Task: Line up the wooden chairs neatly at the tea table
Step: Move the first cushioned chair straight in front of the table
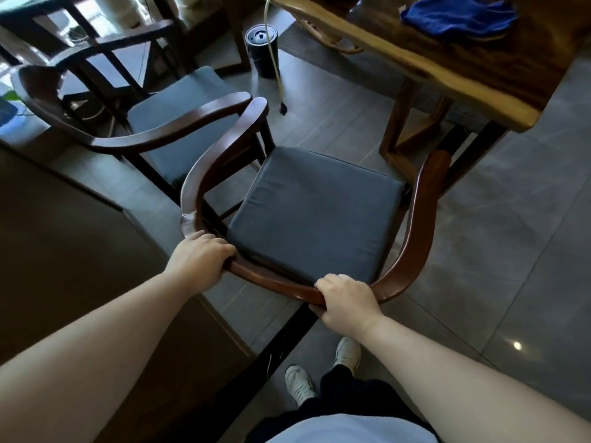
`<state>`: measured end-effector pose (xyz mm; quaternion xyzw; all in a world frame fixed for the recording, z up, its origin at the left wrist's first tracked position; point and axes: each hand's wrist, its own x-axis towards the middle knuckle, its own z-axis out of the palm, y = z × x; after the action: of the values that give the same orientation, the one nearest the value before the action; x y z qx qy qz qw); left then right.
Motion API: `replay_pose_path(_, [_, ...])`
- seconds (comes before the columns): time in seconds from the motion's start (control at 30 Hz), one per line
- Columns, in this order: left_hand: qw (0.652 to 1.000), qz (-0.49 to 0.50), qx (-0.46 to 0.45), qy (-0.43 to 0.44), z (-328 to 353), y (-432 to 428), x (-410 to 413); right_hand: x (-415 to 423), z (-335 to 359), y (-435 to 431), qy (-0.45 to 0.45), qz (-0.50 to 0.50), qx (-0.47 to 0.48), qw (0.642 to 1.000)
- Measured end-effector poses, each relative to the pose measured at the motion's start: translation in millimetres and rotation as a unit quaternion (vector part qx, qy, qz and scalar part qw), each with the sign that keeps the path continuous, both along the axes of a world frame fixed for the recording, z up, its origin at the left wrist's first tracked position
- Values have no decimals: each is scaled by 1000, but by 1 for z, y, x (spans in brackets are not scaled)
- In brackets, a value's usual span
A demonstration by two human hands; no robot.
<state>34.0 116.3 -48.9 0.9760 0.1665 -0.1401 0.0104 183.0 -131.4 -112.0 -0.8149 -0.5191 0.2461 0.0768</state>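
A: Head camera, looking down: we have both hands on the near wooden chair (pixel 412 219) in the middle of the frame. Our left hand (pixel 198 260) is clenched over the curved back rail at centre left, fingers wrapped onto the inner side.

B: And our right hand (pixel 347 298) grasps the same rail lower down, just right of centre, thumb tucked under the wood. Both grips are closed on that rail.

A: The dark blue seat cushion (pixel 316 215) lies flat inside the rail. The chair's right arm reaches up toward the tea table (pixel 473 75), which fills the upper right of the frame; its tip sits just beside the table's corner, though we cannot tell if they touch.

B: A second wooden chair (pixel 144 135) stands at upper left, its armrest tip just beside our chair's left armrest tip. Whether the tips meet we cannot tell.

A: A blue cloth (pixel 457 17) lies on the tabletop at the top right. A dark cylindrical canister (pixel 263 52) stands on the grey tiled floor (pixel 511 251) at top centre, with a pale cord (pixel 275 59) hanging past it.

B: Our shoes (pixel 319 369) show at bottom centre, behind the chair.
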Motion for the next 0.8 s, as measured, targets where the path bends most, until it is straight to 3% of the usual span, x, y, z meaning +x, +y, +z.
replay_pose_path(0.1, [972, 199, -108, -68, -3, -16, -1, 7, -2, -6, 78, 7, 24, 997])
replay_pose_path(0.17, [884, 361, -222, -197, -5, -23, -9, 9, 3, -3, 101, 19, 34, 994])
replay_pose_path(0.2, [808, 445, -272, -274, -8, -23, -14, 9, 5, 1, 101, 26, 39, 994])
replay_pose_path(0.23, [709, 532, -319, -335, -6, -24, -16, 9, 8, 6, 102, 34, 48, 993])
replay_pose_path(0.3, [501, 648, -440, -368, -5, -23, -13, 3, 9, 15, 102, 44, 62, 992])
replay_pose_path(0.33, [436, 660, -497, -357, -4, -22, -9, 0, 9, 18, 100, 44, 64, 992])
replay_pose_path(0.4, [415, 652, -553, -312, 3, -22, 4, -6, 7, 21, 80, 33, 57, 995])
replay_pose_path(0.5, [412, 688, -524, -286, -1, -14, 21, -12, 5, 20, 23, 12, 49, 998])
replay_pose_path(0.67, [384, 724, -497, -285, -16, -7, 20, -19, 9, 16, 18, -6, 63, 998])
replay_pose_path(0.8, [383, 722, -500, -287, -17, -5, 19, -24, 12, 17, 0, -24, 76, 997])
